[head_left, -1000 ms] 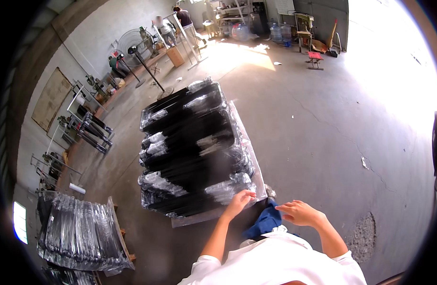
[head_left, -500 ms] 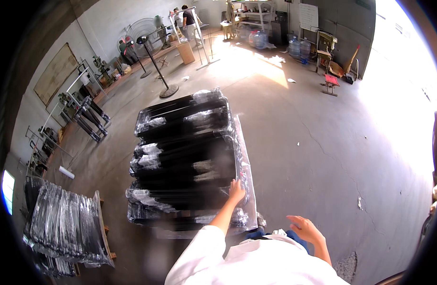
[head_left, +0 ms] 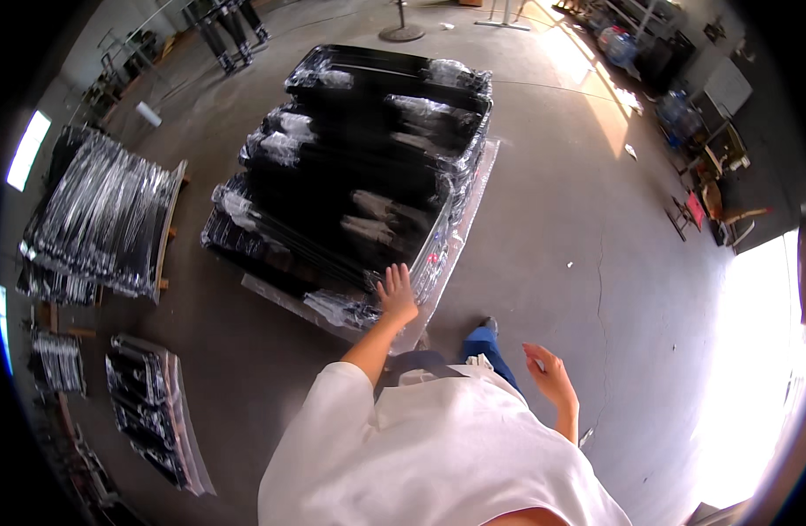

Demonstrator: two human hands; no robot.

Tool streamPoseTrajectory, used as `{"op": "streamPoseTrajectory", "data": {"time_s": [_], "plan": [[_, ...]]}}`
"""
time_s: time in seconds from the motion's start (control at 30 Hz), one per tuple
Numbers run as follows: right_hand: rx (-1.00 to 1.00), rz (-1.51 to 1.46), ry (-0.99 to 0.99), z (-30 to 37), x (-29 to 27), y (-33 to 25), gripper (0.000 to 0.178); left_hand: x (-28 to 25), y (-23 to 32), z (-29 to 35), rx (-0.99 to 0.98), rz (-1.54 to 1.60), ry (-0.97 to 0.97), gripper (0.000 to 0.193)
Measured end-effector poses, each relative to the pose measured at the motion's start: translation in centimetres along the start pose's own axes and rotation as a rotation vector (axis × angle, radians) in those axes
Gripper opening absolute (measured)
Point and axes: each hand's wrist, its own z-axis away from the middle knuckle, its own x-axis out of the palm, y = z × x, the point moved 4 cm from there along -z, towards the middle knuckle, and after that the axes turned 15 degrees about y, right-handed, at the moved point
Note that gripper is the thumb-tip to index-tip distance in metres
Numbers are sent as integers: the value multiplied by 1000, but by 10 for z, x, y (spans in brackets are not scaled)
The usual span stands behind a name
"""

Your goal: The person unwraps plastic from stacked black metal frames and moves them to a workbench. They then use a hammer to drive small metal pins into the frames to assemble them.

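Observation:
A big stack of long black parts, bundled in clear plastic film [head_left: 280,136], stands in front of me on a flat base [head_left: 473,197]. Over its near right corner is my left hand [head_left: 398,296], fingers spread, with nothing in its grasp. Whether the fingertips touch the top bundle I cannot tell. My right hand [head_left: 549,373] hangs in the air at my right side, beside my blue trouser leg. Its fingers are loosely bent and apart, and it holds nothing.
More film-wrapped black bundles [head_left: 105,215] stand on a wooden pallet at the left, with a smaller stack [head_left: 144,403] nearer. A white roll [head_left: 148,114] lies on the floor. Far right are a red folding stool [head_left: 694,210] and water jugs [head_left: 679,118]. A round stand base [head_left: 401,33] is behind the stack.
The view has swung down and leftward, bringing the left-hand pallets further in. My left hand has opened out from the stack's right edge to its near corner. My right hand stays low at my side.

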Motion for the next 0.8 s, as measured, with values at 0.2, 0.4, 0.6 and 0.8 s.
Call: {"op": "streamPoseTrajectory", "data": {"time_s": [0.2, 0.4, 0.6, 0.8], "plan": [[-168, 129, -145, -97, -78, 21, 31, 13, 19, -4, -283, -37, -1, 94], [-265, 318, -224, -163, -125, 28, 33, 16, 33, -8, -485, -32, -69, 95], [-274, 385, -425, -192, -100, 50, 36, 12, 34, -10, -492, -43, -155, 99], [-285, 407, -579, -217, -70, 33, 38, 18, 21, -32, -486, -72, -143, 80]]}}
